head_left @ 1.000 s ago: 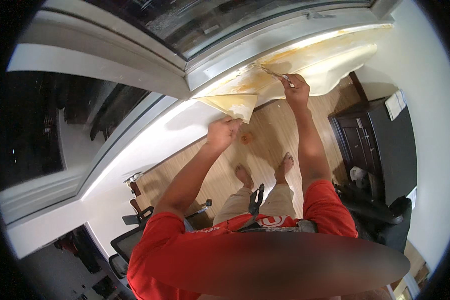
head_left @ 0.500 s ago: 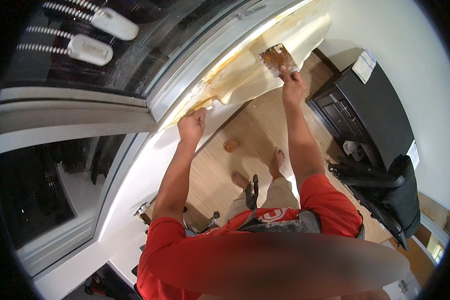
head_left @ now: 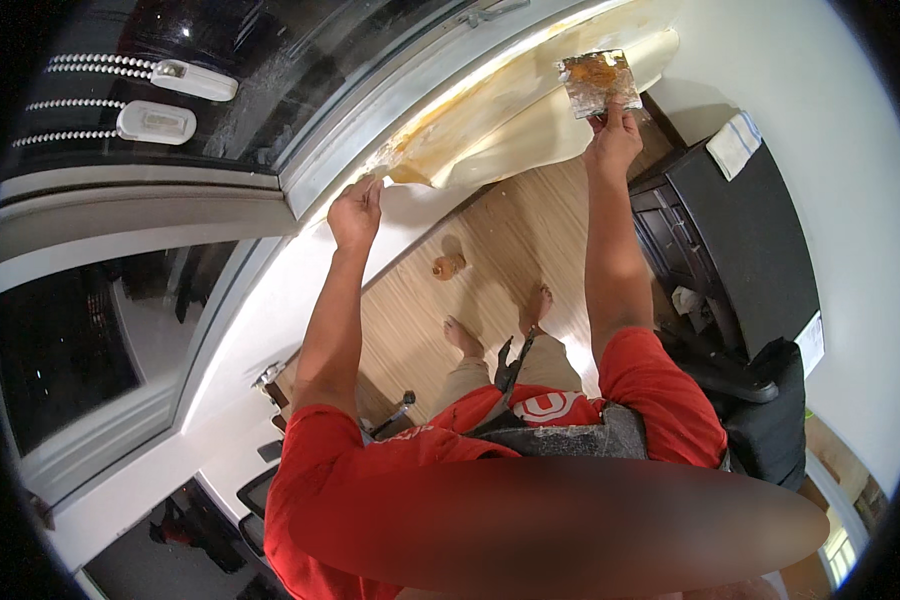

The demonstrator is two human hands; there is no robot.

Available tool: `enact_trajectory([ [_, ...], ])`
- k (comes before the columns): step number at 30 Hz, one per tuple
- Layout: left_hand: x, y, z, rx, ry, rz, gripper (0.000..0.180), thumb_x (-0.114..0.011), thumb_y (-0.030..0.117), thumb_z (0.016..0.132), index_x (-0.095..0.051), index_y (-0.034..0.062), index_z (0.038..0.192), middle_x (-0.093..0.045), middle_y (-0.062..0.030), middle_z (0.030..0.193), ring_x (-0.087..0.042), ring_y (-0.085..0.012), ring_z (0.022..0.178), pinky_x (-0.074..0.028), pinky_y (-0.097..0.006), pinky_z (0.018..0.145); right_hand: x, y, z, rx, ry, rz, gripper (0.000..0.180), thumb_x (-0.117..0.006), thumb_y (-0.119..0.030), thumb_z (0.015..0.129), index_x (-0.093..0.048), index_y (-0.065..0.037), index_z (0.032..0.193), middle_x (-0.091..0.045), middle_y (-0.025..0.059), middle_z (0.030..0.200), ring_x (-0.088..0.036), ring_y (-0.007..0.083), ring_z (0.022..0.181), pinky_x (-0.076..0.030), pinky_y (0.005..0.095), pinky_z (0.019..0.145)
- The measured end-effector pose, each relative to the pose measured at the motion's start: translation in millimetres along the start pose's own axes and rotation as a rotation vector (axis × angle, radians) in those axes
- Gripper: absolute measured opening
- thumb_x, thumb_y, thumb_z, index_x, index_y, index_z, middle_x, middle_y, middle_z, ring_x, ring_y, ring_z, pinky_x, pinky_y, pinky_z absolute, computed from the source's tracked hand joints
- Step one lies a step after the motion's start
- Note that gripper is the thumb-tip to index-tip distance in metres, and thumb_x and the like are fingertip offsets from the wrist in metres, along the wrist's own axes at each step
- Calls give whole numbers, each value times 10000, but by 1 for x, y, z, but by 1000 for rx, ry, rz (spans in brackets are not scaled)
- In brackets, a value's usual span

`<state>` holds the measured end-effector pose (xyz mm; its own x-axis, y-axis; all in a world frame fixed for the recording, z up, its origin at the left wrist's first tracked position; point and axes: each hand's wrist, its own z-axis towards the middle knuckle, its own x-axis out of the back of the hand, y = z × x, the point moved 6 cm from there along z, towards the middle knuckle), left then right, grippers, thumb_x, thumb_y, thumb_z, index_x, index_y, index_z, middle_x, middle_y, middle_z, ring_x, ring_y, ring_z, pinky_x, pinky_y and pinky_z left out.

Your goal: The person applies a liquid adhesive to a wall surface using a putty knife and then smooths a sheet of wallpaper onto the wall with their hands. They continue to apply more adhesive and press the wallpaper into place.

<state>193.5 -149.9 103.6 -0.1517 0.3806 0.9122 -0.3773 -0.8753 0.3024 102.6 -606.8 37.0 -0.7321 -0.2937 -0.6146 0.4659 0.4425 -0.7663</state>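
Observation:
My right hand grips a scraper with a wide, square blade, smeared brown and pale. It is raised in front of a cream sheet of wallpaper hanging partly loose from the wall below the window. Brownish-yellow patches mark the wall surface above the loose sheet. My left hand is closed at the left end of the sheet, its fingertips pinching the edge just under the window frame. The exact hold is small in view.
A window frame and bead-chain weights are at the left. On the wooden floor sits a small orange-brown object. To the right stand a black cabinet with a folded cloth on top and a black chair.
My right hand has moved the scraper up and to the right. My left hand has shifted left and up along the wall. The view has also shifted.

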Motion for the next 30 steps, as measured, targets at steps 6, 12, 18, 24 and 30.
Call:
enact_trajectory([
  [6, 1, 2, -24, 133, -53, 11, 350, -804, 354, 885, -779, 185, 1190, -669, -93, 705, -603, -231, 581, -524, -372, 616, -10, -16, -7, -73, 5, 70, 275, -701, -295, 1009, -662, -41, 1107, -709, 50, 990, -670, 160, 825, -559, 321, 715],
  [12, 4, 3, -43, 63, -1, 41, 396, -825, 345, 862, -762, 197, 1223, -608, -91, 633, -587, -241, 557, -510, -386, 587, -4, -20, -3, -106, -20, 54, 287, -672, -299, 1029, -651, -21, 1098, -690, 59, 985, -653, 171, 857, -549, 348, 712],
  [18, 10, 4, -54, 115, -111, 84, 494, -807, 331, 871, -683, 214, 1335, -664, -120, 715, -647, -290, 623, -529, -424, 605, -14, -31, -9, -99, -51, 28, 267, -644, -285, 1045, -630, -19, 1062, -682, 61, 970, -656, 168, 848, -557, 349, 697],
  [24, 17, 7, -58, 210, -182, 116, 619, -815, 297, 860, -596, 229, 1435, -666, -121, 703, -653, -296, 601, -534, -427, 597, -20, -39, -11, -71, -125, 31, 240, -651, -267, 1042, -631, -31, 1002, -682, 69, 949, -672, 181, 828, -586, 349, 695],
  [30, 22, 11, -66, 217, -146, 49, 716, -836, 243, 839, -539, 215, 1490, -605, -97, 625, -603, -280, 540, -510, -416, 565, -20, -47, -18, -59, -188, -10, 200, -667, -254, 1029, -621, -62, 999, -699, 45, 980, -669, 160, 844, -608, 383, 778],
])
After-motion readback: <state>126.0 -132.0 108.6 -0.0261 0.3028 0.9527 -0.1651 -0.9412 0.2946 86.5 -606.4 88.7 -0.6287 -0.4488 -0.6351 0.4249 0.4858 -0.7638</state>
